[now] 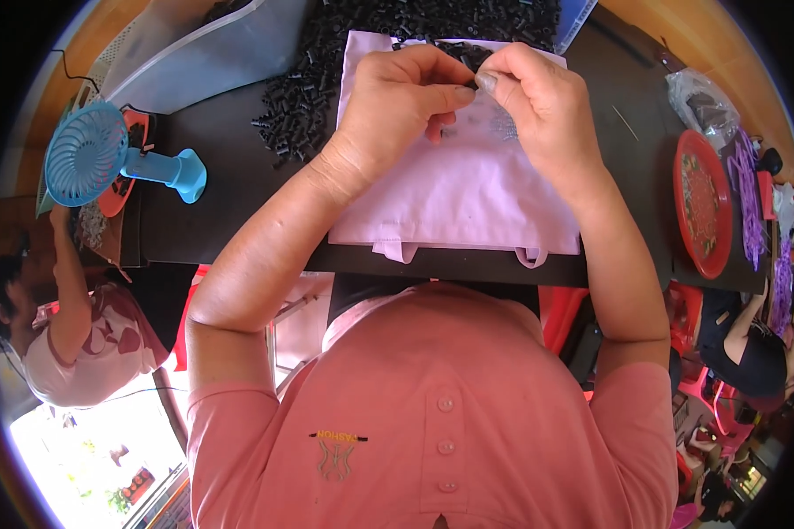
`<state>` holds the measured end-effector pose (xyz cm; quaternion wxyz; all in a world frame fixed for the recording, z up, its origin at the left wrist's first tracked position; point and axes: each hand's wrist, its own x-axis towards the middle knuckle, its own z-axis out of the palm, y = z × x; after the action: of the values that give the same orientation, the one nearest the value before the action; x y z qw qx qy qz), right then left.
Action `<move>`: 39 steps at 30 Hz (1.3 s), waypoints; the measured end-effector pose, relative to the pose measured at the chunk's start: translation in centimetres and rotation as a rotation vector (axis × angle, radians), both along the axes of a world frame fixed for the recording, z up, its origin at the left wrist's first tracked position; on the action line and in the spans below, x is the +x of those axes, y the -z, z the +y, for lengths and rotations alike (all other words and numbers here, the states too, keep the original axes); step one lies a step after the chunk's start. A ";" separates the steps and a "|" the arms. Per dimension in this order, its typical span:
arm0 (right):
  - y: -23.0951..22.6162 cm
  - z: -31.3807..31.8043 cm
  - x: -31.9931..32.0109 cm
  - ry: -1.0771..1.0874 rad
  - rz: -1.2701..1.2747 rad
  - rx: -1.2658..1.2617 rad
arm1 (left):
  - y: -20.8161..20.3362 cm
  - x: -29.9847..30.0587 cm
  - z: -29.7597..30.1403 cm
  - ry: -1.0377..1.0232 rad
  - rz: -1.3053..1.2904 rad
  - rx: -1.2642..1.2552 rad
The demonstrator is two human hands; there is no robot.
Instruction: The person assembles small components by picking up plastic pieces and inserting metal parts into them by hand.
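Over a lilac cloth bag [454, 212] laid on the dark table, my left hand [406, 95] and my right hand [538, 101] meet at the fingertips. Both are closed in a pinch. Something small and dark seems to sit between the fingertips, too small and hidden to name. Just beyond the hands, a heap of small black tubular plastic pieces [304, 110] spreads across the table and onto the bag's far edge. Tiny silvery bits [505, 123] lie on the cloth beside my right hand. The bag's two handles point toward me.
A blue fan [88, 154] stands at the left, near a large translucent plastic container [212, 62]. On the right are a red tray [704, 204] of small parts, a clear plastic bag [702, 104], purple cords [748, 198] and a thin stick [625, 122]. Other people sit on both sides.
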<state>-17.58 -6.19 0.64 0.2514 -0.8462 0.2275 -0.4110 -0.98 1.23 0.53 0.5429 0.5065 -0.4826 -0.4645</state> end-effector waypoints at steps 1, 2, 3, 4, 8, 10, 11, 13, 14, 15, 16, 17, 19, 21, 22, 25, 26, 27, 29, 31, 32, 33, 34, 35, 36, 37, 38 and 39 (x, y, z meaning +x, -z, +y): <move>0.0 0.1 0.2 -0.003 -0.023 -0.111 | 0.1 -0.1 0.0 -0.021 -0.033 -0.027; 0.1 0.1 0.4 -0.002 -0.022 -0.111 | 0.3 -0.2 0.0 -0.020 -0.033 -0.027; 0.4 0.2 0.8 0.009 -0.036 -0.137 | 0.6 -0.4 -0.1 -0.073 -0.091 -0.069; 0.6 0.3 1.0 0.019 -0.050 -0.163 | 0.7 -0.4 -0.1 -0.126 -0.150 -0.112; 1.0 0.4 1.0 0.025 -0.049 0.028 | 0.2 -0.2 0.0 -0.143 -0.121 -0.086; 1.3 -0.2 0.5 -0.070 -0.151 0.136 | -0.1 -0.3 0.0 -0.072 0.024 -0.018; 1.0 0.0 0.4 -0.068 -0.151 0.118 | -0.1 -0.1 0.0 -0.077 0.024 -0.020; 0.8 0.0 0.5 -0.060 -0.138 0.089 | 0.0 0.3 -0.1 -0.001 0.150 0.013; 0.7 0.0 0.5 -0.045 -0.127 0.059 | 0.1 0.4 -0.2 -0.003 0.151 0.010; 0.7 -0.1 0.4 -0.047 -0.126 0.058 | 0.2 0.5 -0.2 0.012 0.164 0.018; 0.8 -0.1 0.4 -0.053 -0.128 0.070 | 0.2 0.5 -0.2 0.026 0.178 0.027; 0.8 -0.2 0.4 -0.057 -0.130 0.083 | 0.2 0.5 -0.3 0.025 0.179 0.026; 0.8 0.2 0.6 -0.044 -0.164 0.118 | 0.0 0.5 -0.2 0.013 0.189 0.062; 0.7 0.3 0.5 -0.030 -0.197 0.154 | -0.2 0.5 -0.2 0.004 0.206 0.079; 0.6 0.3 0.4 -0.025 -0.163 0.137 | -0.2 0.5 -0.2 -0.003 0.221 0.096; 0.3 0.4 0.4 -0.023 -0.122 0.104 | -0.2 0.5 -0.1 0.001 0.206 0.094; 0.3 0.4 0.4 -0.022 -0.118 0.087 | -0.1 0.4 -0.1 0.001 0.207 0.094; 0.4 0.4 0.5 -0.021 -0.117 0.087 | -0.1 0.2 -0.1 -0.013 0.170 0.080; 0.7 0.4 0.7 0.019 -0.098 -0.034 | 0.0 0.2 -0.1 -0.031 0.132 0.063; 0.3 0.9 0.6 -0.017 -0.103 0.060 | 0.2 0.5 -0.1 -0.021 0.176 0.097; 0.2 1.1 0.5 -0.050 -0.107 0.155 | 0.1 0.5 -0.1 -0.022 0.175 0.094; 0.2 0.9 0.5 -0.051 -0.107 0.152 | 0.0 0.5 -0.1 -0.018 0.222 0.110; 0.4 0.6 0.5 -0.084 -0.100 0.082 | -0.1 0.5 0.0 -0.014 0.268 0.127; 0.6 0.4 0.4 -0.114 -0.092 0.012 | 0.0 0.6 -0.1 -0.014 0.268 0.125; 0.8 0.6 0.6 -0.114 -0.091 0.010 | 0.2 0.7 -0.2 -0.022 0.272 0.103; 1.0 0.8 1.0 -0.031 -0.059 -0.073 | 0.3 0.8 -0.3 -0.030 0.276 0.082; 1.3 1.0 1.2 0.054 -0.027 -0.154 | 0.5 0.7 -0.4 -0.026 0.277 0.083; 1.7 1.0 1.4 0.058 -0.025 -0.154 | 0.7 0.6 -0.5 -0.034 0.251 0.072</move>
<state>-16.16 -5.23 -1.06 0.1763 -0.8508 0.2167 -0.4450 -0.37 0.69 -0.17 0.5881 0.4717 -0.3853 -0.5321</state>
